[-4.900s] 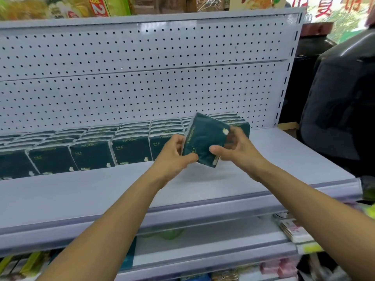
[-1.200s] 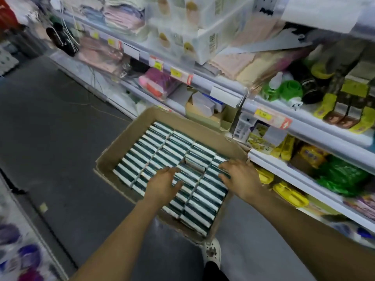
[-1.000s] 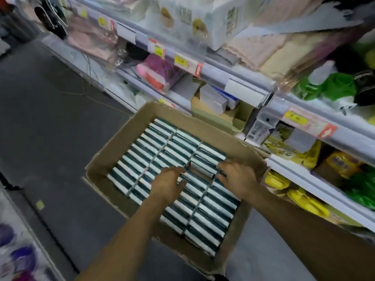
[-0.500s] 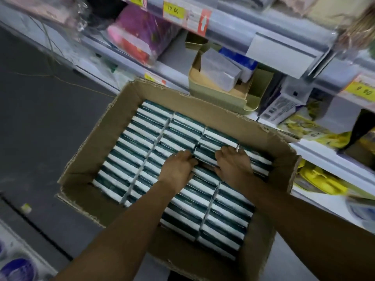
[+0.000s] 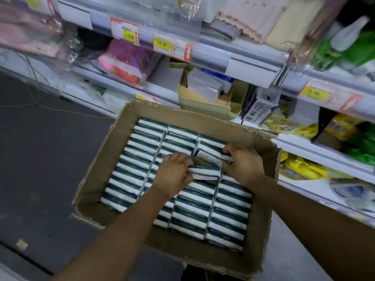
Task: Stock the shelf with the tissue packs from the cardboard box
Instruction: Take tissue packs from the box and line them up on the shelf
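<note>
You are at the picking step: your left hand [image 5: 174,175] and right hand [image 5: 243,165] both pinch one tissue pack [image 5: 205,171] half raised from the cardboard box [image 5: 113,151], so next lift it free and carry it up to the shelf.

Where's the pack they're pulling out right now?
Head view, centre: the tissue pack is lifting from the cardboard box's middle row, between the left hand and right hand.

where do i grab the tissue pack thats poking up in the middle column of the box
Take the raised tissue pack by its two short ends, coming from above. It stands on edge, its broad faces against neighbours, so only the ends and top edge are free. The left hand and right hand already hold there.
</note>
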A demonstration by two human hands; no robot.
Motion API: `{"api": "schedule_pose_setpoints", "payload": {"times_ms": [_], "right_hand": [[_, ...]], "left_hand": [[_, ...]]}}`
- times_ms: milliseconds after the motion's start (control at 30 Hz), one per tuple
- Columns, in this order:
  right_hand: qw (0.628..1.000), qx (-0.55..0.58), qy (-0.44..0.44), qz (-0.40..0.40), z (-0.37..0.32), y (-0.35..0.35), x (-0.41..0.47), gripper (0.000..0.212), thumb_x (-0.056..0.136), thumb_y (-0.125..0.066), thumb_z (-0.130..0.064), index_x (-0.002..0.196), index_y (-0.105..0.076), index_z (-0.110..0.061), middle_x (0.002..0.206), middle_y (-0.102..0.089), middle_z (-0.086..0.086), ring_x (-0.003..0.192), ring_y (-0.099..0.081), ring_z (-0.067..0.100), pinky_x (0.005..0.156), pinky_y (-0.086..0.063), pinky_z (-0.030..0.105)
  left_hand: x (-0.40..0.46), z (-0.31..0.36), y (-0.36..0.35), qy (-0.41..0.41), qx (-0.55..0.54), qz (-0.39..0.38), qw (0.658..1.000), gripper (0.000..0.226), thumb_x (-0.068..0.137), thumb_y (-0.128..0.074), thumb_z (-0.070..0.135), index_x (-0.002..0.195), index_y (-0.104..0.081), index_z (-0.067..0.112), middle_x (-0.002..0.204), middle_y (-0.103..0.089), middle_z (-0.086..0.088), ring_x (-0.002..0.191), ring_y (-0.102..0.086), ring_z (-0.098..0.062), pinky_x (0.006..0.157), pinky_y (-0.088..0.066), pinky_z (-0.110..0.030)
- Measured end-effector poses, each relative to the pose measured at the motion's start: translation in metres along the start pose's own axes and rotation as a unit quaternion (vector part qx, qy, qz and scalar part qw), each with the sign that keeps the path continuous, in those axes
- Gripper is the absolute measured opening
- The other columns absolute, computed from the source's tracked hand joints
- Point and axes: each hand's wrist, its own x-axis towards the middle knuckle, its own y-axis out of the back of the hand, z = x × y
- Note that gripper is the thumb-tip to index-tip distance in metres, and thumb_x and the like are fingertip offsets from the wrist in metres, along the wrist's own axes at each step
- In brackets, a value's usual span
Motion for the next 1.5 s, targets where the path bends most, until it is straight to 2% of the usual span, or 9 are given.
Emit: {"api": "schedule_pose_setpoints", "payload": {"times_ms": [267,467,667,867,1033,1133,1300,1367,1500], "right_hand": [[0.980,0.159,-0.020,0.116,-0.034,0.106,-0.045,0.018,0.094,-0.060,-0.029,0.102,-0.044,-0.024,0.075,-0.050,-0.011,0.058,-0.049,0.006,0.052,-0.035,0.032],[0.959,0.083,0.127,0.238,-0.063,0.183,-0.087,0.040,0.084,-0.063,-0.003,0.112,-0.043,-0.023,0.134,-0.041,0.001,0.079,-0.058,0.027,0.053,-0.047,0.035],[0.933,0.053,0.163,0.318,-0.075,0.243,-0.118,0.045,0.079,-0.064,0.006,0.108,-0.042,-0.020,0.140,-0.037,0.009,0.101,-0.055,0.028,0.061,-0.045,0.031],[0.916,0.058,0.123,0.377,-0.075,0.280,-0.141,0.042,0.082,-0.061,0.002,0.113,-0.045,-0.022,0.143,-0.035,0.001,0.081,-0.059,0.024,0.049,-0.049,0.042],[0.871,0.203,0.140,0.424,-0.078,0.305,-0.149,0.046,0.081,-0.051,0.015,0.112,-0.053,-0.018,0.136,-0.040,-0.002,0.123,-0.046,0.014,0.091,-0.049,0.030],[0.849,0.341,0.089,0.394,-0.086,0.323,-0.151,0.066,0.077,-0.043,0.019,0.124,-0.046,-0.027,0.135,-0.042,-0.004,0.123,-0.049,0.015,0.094,-0.049,0.032],[0.698,0.656,-0.022,0.286,-0.087,0.356,-0.145,0.073,0.072,-0.048,0.007,0.141,-0.039,-0.016,0.129,-0.051,0.004,0.107,-0.057,0.016,0.077,-0.049,0.029],[0.613,0.748,0.004,0.255,-0.087,0.370,-0.142,0.050,0.084,-0.045,0.005,0.133,-0.044,-0.006,0.114,-0.058,0.011,0.093,-0.060,0.016,0.067,-0.051,0.025],[0.617,0.731,-0.073,0.284,-0.075,0.392,-0.132,0.059,0.088,-0.069,-0.011,0.138,-0.037,-0.017,0.125,-0.058,0.011,0.102,-0.064,0.026,0.083,-0.057,0.044]], "left_hand": [[-0.028,0.038,0.111,0.149,-0.235,0.042,0.960,0.030,0.103,-0.044,0.028,0.132,-0.041,0.032,0.077,-0.061,-0.005,0.068,-0.060,-0.030,0.058,-0.049,-0.045],[-0.024,0.082,0.196,0.233,-0.504,0.062,0.830,0.034,0.100,-0.045,0.007,0.093,-0.068,0.030,0.093,-0.067,-0.009,0.065,-0.061,-0.021,0.049,-0.050,-0.030],[-0.026,0.128,0.268,0.206,-0.619,0.091,0.752,0.019,0.100,-0.051,0.018,0.092,-0.068,0.020,0.080,-0.064,-0.009,0.060,-0.059,-0.018,0.040,-0.046,-0.023],[-0.025,0.154,0.309,0.109,-0.618,0.102,0.772,0.017,0.097,-0.058,0.020,0.109,-0.067,0.013,0.086,-0.065,-0.004,0.056,-0.060,-0.005,0.050,-0.050,-0.022],[-0.022,0.171,0.340,0.019,-0.531,0.133,0.837,0.052,0.099,-0.056,0.017,0.143,-0.040,0.039,0.113,-0.058,-0.005,0.062,-0.065,-0.011,0.052,-0.053,-0.027],[-0.018,0.186,0.353,-0.048,-0.466,0.147,0.871,0.047,0.101,-0.051,0.016,0.139,-0.043,0.043,0.113,-0.057,0.001,0.068,-0.066,-0.005,0.054,-0.056,-0.027],[-0.001,0.208,0.359,-0.060,-0.435,0.191,0.878,0.031,0.100,-0.052,0.015,0.122,-0.059,0.036,0.108,-0.062,0.003,0.068,-0.063,-0.006,0.050,-0.051,-0.021],[0.010,0.218,0.361,-0.062,-0.422,0.203,0.881,0.029,0.100,-0.053,0.017,0.121,-0.061,0.036,0.110,-0.062,0.000,0.077,-0.065,-0.009,0.052,-0.052,-0.019],[0.028,0.239,0.371,-0.095,-0.379,0.235,0.890,0.029,0.098,-0.055,0.020,0.119,-0.059,0.041,0.102,-0.065,0.004,0.076,-0.064,-0.014,0.057,-0.057,-0.029]]}}
